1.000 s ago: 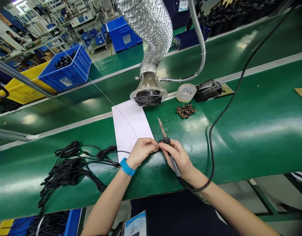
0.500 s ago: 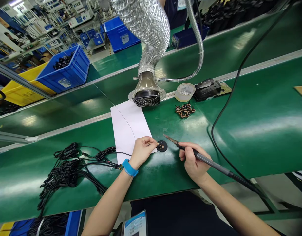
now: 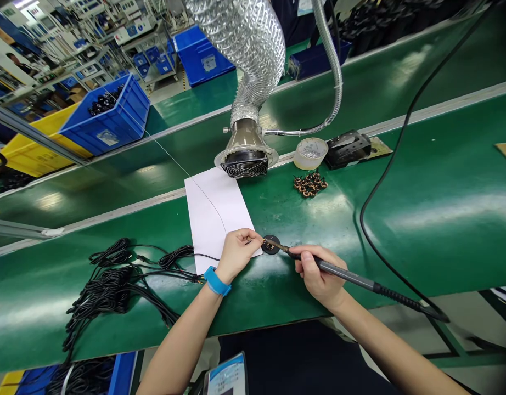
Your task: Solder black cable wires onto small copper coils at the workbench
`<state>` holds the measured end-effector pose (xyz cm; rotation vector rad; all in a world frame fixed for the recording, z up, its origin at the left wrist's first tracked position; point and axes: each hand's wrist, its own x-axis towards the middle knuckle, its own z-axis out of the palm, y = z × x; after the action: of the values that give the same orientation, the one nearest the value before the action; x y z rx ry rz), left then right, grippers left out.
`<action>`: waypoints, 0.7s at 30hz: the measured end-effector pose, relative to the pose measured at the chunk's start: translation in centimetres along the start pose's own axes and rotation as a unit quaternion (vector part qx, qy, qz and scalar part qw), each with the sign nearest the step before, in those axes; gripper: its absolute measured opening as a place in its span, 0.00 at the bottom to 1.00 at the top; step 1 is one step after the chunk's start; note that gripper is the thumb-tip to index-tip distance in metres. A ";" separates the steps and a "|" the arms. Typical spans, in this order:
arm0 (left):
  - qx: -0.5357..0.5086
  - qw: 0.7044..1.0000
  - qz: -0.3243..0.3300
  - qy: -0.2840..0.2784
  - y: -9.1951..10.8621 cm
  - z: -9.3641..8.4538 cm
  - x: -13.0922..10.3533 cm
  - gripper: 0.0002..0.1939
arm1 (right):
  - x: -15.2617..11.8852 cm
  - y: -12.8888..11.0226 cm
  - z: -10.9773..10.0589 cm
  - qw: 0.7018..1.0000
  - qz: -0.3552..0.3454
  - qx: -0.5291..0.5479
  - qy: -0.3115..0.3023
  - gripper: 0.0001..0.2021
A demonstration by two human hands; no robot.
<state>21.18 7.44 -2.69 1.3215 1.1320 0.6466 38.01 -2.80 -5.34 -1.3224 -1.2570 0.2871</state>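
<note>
My left hand (image 3: 239, 253) is pinched at the left edge of a small black disc (image 3: 273, 250) that carries little brass-coloured parts. What lies between its fingertips is too small to make out; a thin wire (image 3: 207, 198) runs down to this hand. My right hand (image 3: 320, 274) holds a soldering iron (image 3: 347, 275) like a pen, its tip over the disc and close to my left fingertips. Under and beside my left hand lies a white sheet (image 3: 212, 219).
Black cables (image 3: 108, 291) lie at the left. Behind the disc are a pile of small brass-and-black parts (image 3: 309, 185), a round tub (image 3: 310, 154) and a black holder (image 3: 348, 148). A fume extractor hood (image 3: 246, 147) hangs above. A blue bin (image 3: 107, 123) stands back left.
My right hand has moved left with the soldering iron, bringing its tip from right of the disc to over it. My left hand has stayed nearly still.
</note>
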 end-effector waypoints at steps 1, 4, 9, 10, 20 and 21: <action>-0.001 1.000 -0.001 0.000 0.0 0.0 0.0 0.06 | 0.1 0.0 0.0 1.000 0.004 -0.001 -0.002 0.10; -0.004 1.000 -0.002 0.001 0.1 0.0 0.0 0.06 | 0.2 -0.1 0.2 1.000 0.019 0.001 -0.006 0.11; -0.007 1.000 0.002 0.000 0.1 0.0 -0.1 0.05 | 0.4 -0.6 0.3 0.995 0.069 0.067 0.000 0.10; -0.007 1.000 0.001 0.000 0.1 0.0 -0.1 0.05 | 0.4 -0.6 0.4 0.992 0.087 0.088 0.007 0.11; -0.005 1.000 0.000 0.001 -0.1 -0.1 0.0 0.06 | 0.3 -0.2 0.7 0.974 0.157 0.143 0.075 0.13; -0.006 1.000 -0.001 0.002 0.0 -0.1 0.0 0.06 | 0.3 -0.2 0.7 0.974 0.158 0.144 0.075 0.13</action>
<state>21.13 7.47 -2.71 1.3092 1.1308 0.6546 37.48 -2.25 -5.17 -1.2617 -0.8394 0.5615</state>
